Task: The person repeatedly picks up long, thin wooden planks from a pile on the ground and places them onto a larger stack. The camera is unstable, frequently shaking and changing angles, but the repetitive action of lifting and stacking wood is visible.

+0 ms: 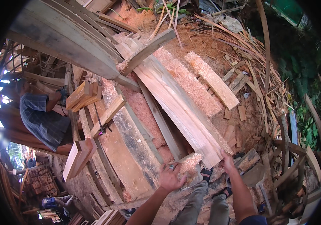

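Observation:
A long pale wooden plank (pixel 179 108) runs diagonally from the far crossbar down toward me. My right hand (pixel 226 162) is closed on the right edge of its near end. To the left of that end, my left hand (pixel 172 176), with a ring on one finger, lies spread on the sawdust-covered near edge of the bench (pixel 190 161). It is apart from the plank. A short thick crosspiece (pixel 149 50) lies over the plank's far part. Beneath and left of the plank, a dark gap shows between the bench timbers.
A person (pixel 46 116) in a checked shirt works at the left, beside stacked wood blocks (pixel 83 95). A clamped timber (pixel 108 116) crosses the bench. Right of the plank lie a sawdust-covered board (pixel 213 80), offcuts and thin strips (pixel 258 86). Another person (pixel 57 204) is at lower left.

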A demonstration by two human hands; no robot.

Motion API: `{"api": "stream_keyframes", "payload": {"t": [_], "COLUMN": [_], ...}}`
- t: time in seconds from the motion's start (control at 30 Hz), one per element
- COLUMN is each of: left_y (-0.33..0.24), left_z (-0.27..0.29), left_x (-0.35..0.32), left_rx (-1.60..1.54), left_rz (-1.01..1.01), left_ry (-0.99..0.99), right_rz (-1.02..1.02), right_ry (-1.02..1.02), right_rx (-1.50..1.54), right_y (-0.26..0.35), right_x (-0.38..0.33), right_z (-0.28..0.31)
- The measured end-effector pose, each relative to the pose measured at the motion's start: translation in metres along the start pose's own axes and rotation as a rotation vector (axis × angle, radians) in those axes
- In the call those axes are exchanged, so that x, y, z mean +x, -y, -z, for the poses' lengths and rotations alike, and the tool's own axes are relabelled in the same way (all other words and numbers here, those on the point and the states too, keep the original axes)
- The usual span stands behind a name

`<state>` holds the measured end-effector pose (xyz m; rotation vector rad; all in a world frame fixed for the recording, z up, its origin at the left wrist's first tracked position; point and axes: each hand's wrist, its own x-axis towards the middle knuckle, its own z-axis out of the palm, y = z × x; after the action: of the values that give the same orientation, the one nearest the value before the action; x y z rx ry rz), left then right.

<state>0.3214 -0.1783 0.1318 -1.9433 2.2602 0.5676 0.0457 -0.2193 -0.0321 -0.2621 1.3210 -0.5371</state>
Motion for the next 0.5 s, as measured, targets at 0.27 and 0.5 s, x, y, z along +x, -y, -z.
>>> {"api": "stream_keyframes", "payload": {"t": [0.27, 0.5], "left_y": [0.003, 0.031], "left_z": [-0.009, -0.047], "left_x": [0.026, 0.191], "left_rx": [-0.367, -1.449], "left_rz": [0.039, 0.866], "left_ry": [-0.163, 0.078], "right_rz": [0.085, 0.101], "right_ry": [-0.063, -0.099], "right_rx": [-0.063, -0.116], "right_y": [0.042, 0.027], "right_x": [0.009, -0.001], "right_z": [0.025, 0.018]}}
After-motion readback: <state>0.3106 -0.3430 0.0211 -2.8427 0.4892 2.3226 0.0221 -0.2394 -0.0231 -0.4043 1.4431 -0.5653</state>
